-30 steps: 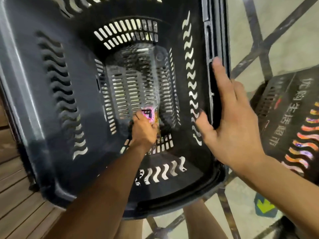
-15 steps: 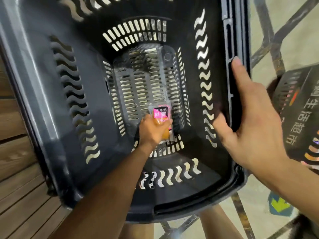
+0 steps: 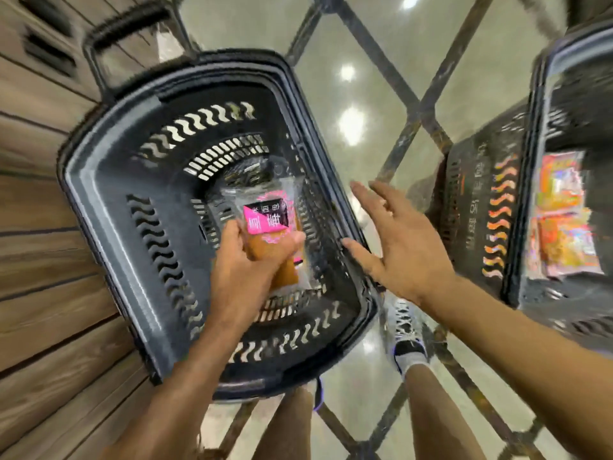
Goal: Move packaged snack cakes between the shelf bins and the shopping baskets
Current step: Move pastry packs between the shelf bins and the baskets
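Two baskets; left hand pinches one snack cake above the near basket, right hand spread beside its rim.

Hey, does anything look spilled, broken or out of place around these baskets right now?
Nothing stands out. The left hand holds a snack cake pack over the dark basket, its wrapper seemingly intact. The right hand hovers open by the rim. The second basket holds colourful packs, too blurred to judge.

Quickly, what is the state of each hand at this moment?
Left hand: closed, gripping the snack cake packet.
Right hand: open, fingers spread, holding nothing.
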